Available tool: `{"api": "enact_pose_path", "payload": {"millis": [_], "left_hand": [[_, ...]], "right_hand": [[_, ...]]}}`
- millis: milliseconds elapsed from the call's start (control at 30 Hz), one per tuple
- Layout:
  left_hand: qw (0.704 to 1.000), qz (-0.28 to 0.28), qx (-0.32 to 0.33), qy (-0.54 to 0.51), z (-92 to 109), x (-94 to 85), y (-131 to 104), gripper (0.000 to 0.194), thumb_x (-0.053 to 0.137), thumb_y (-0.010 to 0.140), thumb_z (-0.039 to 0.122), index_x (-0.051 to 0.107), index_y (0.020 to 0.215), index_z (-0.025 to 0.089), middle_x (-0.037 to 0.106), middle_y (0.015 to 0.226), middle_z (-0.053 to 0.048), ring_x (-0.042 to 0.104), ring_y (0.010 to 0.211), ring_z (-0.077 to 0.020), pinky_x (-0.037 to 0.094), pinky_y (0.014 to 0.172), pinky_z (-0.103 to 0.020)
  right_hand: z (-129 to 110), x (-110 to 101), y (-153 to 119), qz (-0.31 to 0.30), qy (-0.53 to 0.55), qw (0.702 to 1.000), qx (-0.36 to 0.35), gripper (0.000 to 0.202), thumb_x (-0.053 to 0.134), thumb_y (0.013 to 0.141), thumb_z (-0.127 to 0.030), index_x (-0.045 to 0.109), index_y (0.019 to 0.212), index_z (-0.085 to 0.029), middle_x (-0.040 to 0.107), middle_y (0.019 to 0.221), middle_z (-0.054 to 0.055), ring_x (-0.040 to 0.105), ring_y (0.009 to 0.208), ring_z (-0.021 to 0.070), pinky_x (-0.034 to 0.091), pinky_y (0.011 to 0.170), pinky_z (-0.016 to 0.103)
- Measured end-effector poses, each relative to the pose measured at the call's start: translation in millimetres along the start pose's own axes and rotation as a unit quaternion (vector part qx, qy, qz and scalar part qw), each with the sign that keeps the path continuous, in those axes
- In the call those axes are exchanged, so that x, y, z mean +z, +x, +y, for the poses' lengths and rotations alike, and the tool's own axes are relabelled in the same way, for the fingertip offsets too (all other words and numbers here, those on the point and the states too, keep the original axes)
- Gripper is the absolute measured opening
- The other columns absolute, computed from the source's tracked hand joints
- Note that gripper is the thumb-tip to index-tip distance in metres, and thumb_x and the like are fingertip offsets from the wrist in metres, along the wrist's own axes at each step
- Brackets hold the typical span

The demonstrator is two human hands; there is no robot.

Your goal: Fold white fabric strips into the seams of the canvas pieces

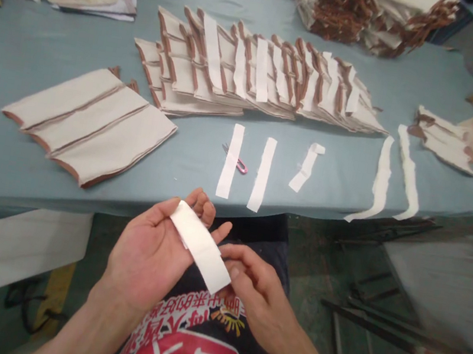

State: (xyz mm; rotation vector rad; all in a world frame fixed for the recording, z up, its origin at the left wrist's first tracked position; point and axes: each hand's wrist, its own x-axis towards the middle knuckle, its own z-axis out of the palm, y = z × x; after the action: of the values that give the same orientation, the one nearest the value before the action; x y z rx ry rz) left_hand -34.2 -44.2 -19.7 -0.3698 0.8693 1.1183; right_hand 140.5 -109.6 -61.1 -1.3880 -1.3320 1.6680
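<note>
A white fabric strip [201, 246] is stretched between my two hands, in front of the table edge. My left hand [157, 248], palm up, pinches its upper end between thumb and finger. The fingers of my right hand [253, 284] grip the lower end near its edge. On the table just beyond lie two flat white strips [262, 175] and a shorter, curled one [307, 167]. A small pair of pink-handled thread snips [241, 167] sits partly under the leftmost strip [230, 161].
Overlapping beige panels with brown edging [230, 74] run along the table [105, 42], several with white strips on top. One sewn panel [87, 123] lies at left. Two wavy strips [407, 174] hang near the right edge. Bundled pieces [348, 9] stand behind.
</note>
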Motion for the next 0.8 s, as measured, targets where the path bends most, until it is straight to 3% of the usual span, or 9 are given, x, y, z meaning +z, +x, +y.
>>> {"api": "enact_pose_path", "payload": {"millis": [100, 133, 233, 300, 367, 467, 633, 800], "left_hand": [[1.0, 0.006, 0.006, -0.011, -1.4, 1.8, 0.3, 0.032, 0.037, 0.103, 0.015, 0.067, 0.114, 0.01, 0.075, 0.088, -0.008, 0.076, 0.078, -0.0225, 0.059, 0.1, -0.068], [1.0, 0.002, 0.006, -0.013, -2.0, 2.4, 0.8, 0.032, 0.037, 0.103, 0.015, 0.067, 0.114, 0.01, 0.075, 0.088, -0.008, 0.076, 0.079, -0.0225, 0.059, 0.1, -0.067], [1.0, -0.012, 0.0, -0.014, -2.4, 4.0, 2.6, 0.032, 0.036, 0.105, 0.018, 0.066, 0.111, 0.009, 0.075, 0.088, -0.009, 0.077, 0.081, -0.0233, 0.059, 0.099, -0.065], [1.0, -0.008, -0.001, -0.01, -1.6, 4.7, 3.7, 0.033, 0.034, 0.106, 0.019, 0.066, 0.109, 0.009, 0.075, 0.09, -0.009, 0.077, 0.084, -0.0245, 0.057, 0.103, -0.067], [1.0, -0.001, 0.002, -0.006, -0.8, 5.3, 4.4, 0.034, 0.033, 0.107, 0.019, 0.065, 0.11, 0.009, 0.076, 0.093, -0.01, 0.078, 0.088, -0.0255, 0.051, 0.11, -0.07], [1.0, 0.007, 0.003, -0.008, -0.7, 6.1, 4.3, 0.035, 0.032, 0.108, 0.02, 0.065, 0.112, 0.009, 0.077, 0.096, -0.01, 0.078, 0.092, -0.0259, 0.043, 0.118, -0.069], [1.0, 0.005, -0.005, -0.015, 1.3, 4.2, 5.5, 0.037, 0.031, 0.109, 0.022, 0.065, 0.111, 0.007, 0.077, 0.096, -0.011, 0.078, 0.092, -0.0267, 0.035, 0.122, -0.071], [1.0, -0.001, -0.006, -0.016, 6.4, -0.1, 11.6, 0.037, 0.031, 0.109, 0.022, 0.065, 0.117, 0.008, 0.078, 0.097, -0.012, 0.079, 0.094, -0.0282, 0.036, 0.12, -0.074]], "right_hand": [[13.6, 0.6, 4.8, 0.065, -0.109, 0.986, -0.107, 0.039, 0.051, 0.096, -0.013, 0.059, 0.134, -0.019, 0.077, 0.095, 0.004, 0.07, 0.076, 0.0155, 0.056, 0.069, 0.026], [18.7, -0.3, 7.1, 0.101, -0.175, 0.966, -0.159, 0.043, 0.054, 0.094, -0.012, 0.057, 0.136, -0.02, 0.078, 0.103, 0.007, 0.073, 0.083, 0.0179, 0.059, 0.074, 0.029], [28.8, -5.9, 13.4, 0.192, -0.333, 0.871, -0.307, 0.045, 0.065, 0.093, -0.017, 0.058, 0.137, -0.021, 0.075, 0.122, 0.014, 0.074, 0.107, 0.0264, 0.062, 0.09, 0.038], [29.2, -9.6, 16.3, 0.213, -0.37, 0.823, -0.374, 0.042, 0.069, 0.095, -0.022, 0.058, 0.136, -0.022, 0.075, 0.121, 0.015, 0.073, 0.109, 0.0269, 0.063, 0.091, 0.039], [25.7, -11.2, 18.7, 0.219, -0.384, 0.796, -0.415, 0.04, 0.069, 0.096, -0.023, 0.056, 0.134, -0.022, 0.075, 0.115, 0.013, 0.074, 0.104, 0.0249, 0.064, 0.088, 0.037], [19.5, -9.7, 23.2, 0.227, -0.397, 0.777, -0.432, 0.033, 0.068, 0.097, -0.023, 0.057, 0.129, -0.022, 0.075, 0.11, 0.013, 0.074, 0.101, 0.0244, 0.063, 0.086, 0.036], [16.0, -7.2, 28.2, 0.223, -0.37, 0.776, -0.46, 0.022, 0.065, 0.098, -0.019, 0.06, 0.119, -0.022, 0.075, 0.099, 0.009, 0.073, 0.088, 0.0205, 0.062, 0.077, 0.031], [13.6, -9.9, 25.4, 0.208, -0.352, 0.775, -0.483, 0.016, 0.063, 0.096, -0.012, 0.063, 0.109, -0.023, 0.073, 0.085, 0.003, 0.067, 0.07, 0.0167, 0.055, 0.065, 0.027]]}}
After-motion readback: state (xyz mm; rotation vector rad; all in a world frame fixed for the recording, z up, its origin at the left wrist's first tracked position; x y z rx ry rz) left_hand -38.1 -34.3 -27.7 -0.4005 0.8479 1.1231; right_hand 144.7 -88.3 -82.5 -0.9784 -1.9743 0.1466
